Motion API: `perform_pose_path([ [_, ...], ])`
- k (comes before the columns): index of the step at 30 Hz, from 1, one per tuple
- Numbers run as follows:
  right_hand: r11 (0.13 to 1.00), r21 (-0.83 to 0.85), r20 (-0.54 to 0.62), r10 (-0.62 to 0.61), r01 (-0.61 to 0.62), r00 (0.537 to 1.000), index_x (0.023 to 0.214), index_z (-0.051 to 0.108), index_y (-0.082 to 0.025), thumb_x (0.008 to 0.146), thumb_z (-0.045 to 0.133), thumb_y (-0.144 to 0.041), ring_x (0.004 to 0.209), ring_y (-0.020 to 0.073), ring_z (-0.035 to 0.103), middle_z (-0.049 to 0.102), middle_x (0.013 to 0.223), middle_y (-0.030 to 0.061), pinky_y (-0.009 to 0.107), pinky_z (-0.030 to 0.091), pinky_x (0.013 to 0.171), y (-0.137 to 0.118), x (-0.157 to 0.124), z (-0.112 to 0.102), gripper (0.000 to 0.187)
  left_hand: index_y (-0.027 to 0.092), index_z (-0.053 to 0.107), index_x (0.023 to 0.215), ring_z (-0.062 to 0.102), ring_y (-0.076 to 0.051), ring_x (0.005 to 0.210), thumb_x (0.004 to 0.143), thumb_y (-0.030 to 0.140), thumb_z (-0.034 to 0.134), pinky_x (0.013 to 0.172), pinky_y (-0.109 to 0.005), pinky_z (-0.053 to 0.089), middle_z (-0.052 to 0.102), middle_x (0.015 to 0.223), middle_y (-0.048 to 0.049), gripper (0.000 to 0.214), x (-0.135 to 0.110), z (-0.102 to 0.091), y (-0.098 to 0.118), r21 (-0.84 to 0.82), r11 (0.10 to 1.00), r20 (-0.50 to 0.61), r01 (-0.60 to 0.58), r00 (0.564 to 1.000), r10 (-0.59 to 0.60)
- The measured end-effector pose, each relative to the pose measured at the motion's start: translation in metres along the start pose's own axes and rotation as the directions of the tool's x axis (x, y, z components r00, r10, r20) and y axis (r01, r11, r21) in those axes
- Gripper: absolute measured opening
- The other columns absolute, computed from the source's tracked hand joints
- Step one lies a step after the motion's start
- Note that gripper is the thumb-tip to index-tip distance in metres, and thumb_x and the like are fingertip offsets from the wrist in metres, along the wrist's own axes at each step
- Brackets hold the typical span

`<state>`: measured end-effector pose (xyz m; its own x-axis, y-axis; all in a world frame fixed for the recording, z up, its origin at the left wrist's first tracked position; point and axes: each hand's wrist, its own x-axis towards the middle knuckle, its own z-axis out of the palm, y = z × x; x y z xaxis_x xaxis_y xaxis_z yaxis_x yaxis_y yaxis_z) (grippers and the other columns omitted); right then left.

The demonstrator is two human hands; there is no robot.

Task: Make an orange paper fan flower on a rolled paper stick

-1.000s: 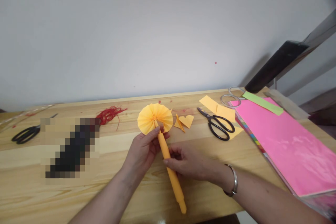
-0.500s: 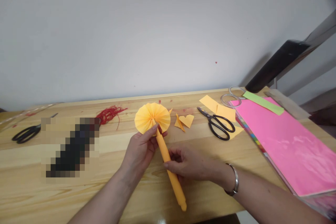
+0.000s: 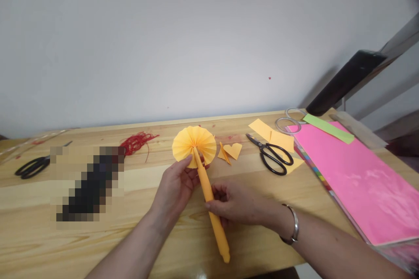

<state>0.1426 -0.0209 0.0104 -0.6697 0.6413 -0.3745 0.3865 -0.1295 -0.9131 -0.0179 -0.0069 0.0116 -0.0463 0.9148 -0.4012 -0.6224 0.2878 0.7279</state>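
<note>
A round pleated orange paper fan (image 3: 194, 144) sits at the top of a rolled orange paper stick (image 3: 214, 222). My left hand (image 3: 175, 186) pinches the fan's lower edge where it meets the stick. My right hand (image 3: 235, 203) is closed round the middle of the stick, which slants down toward the table's near edge. A metal bracelet circles my right wrist.
Black scissors (image 3: 271, 154) lie right of the fan on orange paper scraps (image 3: 231, 150). A stack of pink paper (image 3: 356, 176) fills the right side, with a green strip (image 3: 328, 127) and tape rings (image 3: 286, 124). Red thread (image 3: 136, 141) and another pair of scissors (image 3: 32, 165) lie left.
The fan and stick swung slightly left, then back right; both hands keep their hold and the stick's lower end stays near the table edge.
</note>
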Motion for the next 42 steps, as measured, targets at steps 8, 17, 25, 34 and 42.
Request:
perform_pose_path([
  [8,0.999,-0.011,-0.015,-0.038,0.038,0.999,0.076,0.051,-0.016,0.082,0.051,-0.028,0.053,0.0072,0.049,0.053,0.065,-0.0025,0.016,0.036,0.045,0.002,0.000,-0.004,0.013,0.014,0.065,0.087,0.062,-0.014,0.065,0.073,0.019,0.063,0.057,-0.026,0.051,0.068,0.079,-0.0035,0.015,0.000,-0.003,-0.002,-0.004,0.999,-0.011,-0.033,0.999,0.033],
  [17,0.926,0.366,-0.160,-0.033,0.090,0.987,0.082,0.059,-0.015,0.079,0.057,-0.045,0.050,0.0063,0.045,0.049,0.060,-0.0029,0.017,0.033,0.044,0.002,0.009,-0.006,0.031,0.014,0.066,0.086,0.061,-0.014,0.067,0.071,0.021,0.065,0.061,-0.026,0.050,0.068,0.079,-0.0050,0.017,-0.001,-0.004,-0.004,0.045,0.999,0.069,-0.009,0.998,0.006],
  [25,0.669,0.714,-0.257,-0.027,0.208,0.966,0.077,0.059,-0.013,0.074,0.066,-0.037,0.044,0.0034,0.037,0.049,0.057,-0.0038,0.015,0.022,0.038,0.008,0.018,-0.006,0.025,0.011,0.065,0.087,0.061,-0.015,0.069,0.074,0.019,0.063,0.064,-0.028,0.050,0.067,0.081,-0.0084,0.016,-0.003,-0.004,-0.006,0.081,0.994,0.127,0.077,0.988,-0.087],
  [34,0.635,0.742,-0.260,-0.023,0.215,0.965,0.077,0.064,-0.013,0.072,0.069,-0.032,0.047,0.0031,0.038,0.053,0.060,-0.0020,0.016,0.021,0.041,0.008,0.017,-0.006,0.021,0.010,0.066,0.085,0.057,-0.010,0.061,0.073,0.015,0.064,0.060,-0.024,0.049,0.065,0.074,-0.0057,0.013,-0.004,-0.003,-0.007,0.070,0.990,0.174,0.122,0.976,-0.132],
  [42,0.636,0.740,-0.262,-0.030,0.221,0.965,0.076,0.064,-0.013,0.073,0.069,-0.030,0.046,0.0029,0.041,0.056,0.059,-0.0016,0.016,0.022,0.042,0.006,0.016,-0.006,0.018,0.009,0.066,0.084,0.055,-0.009,0.059,0.074,0.014,0.065,0.058,-0.022,0.048,0.064,0.073,-0.0052,0.012,-0.005,0.000,-0.008,0.103,0.984,0.186,0.142,0.970,-0.159],
])
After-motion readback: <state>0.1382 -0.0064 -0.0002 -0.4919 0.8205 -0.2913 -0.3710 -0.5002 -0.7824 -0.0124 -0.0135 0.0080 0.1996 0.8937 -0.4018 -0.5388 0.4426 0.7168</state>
